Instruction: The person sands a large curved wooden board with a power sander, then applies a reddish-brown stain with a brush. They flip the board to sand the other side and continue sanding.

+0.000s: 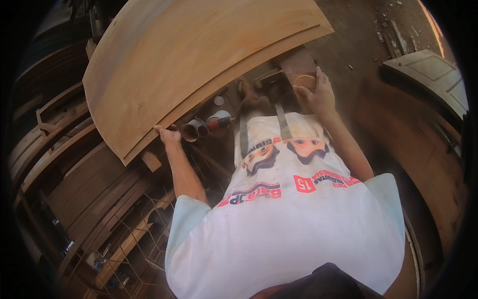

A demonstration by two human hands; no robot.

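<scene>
A large, pale wooden panel with a stepped near edge fills the upper left of the view. My left hand grips that near edge close to its left corner, the fingers partly hidden by the wood. Off the panel's right end, my right hand is closed round a round, tan, cup-like object with a darker rim; its exact kind is unclear. A flat reddish-brown surface shows just beyond it, partly under the panel's edge.
Open cans and a red-and-black tool sit below the panel, near my left hand. Stacked boards and a wire rack lie on the left. A panelled door leans at the right.
</scene>
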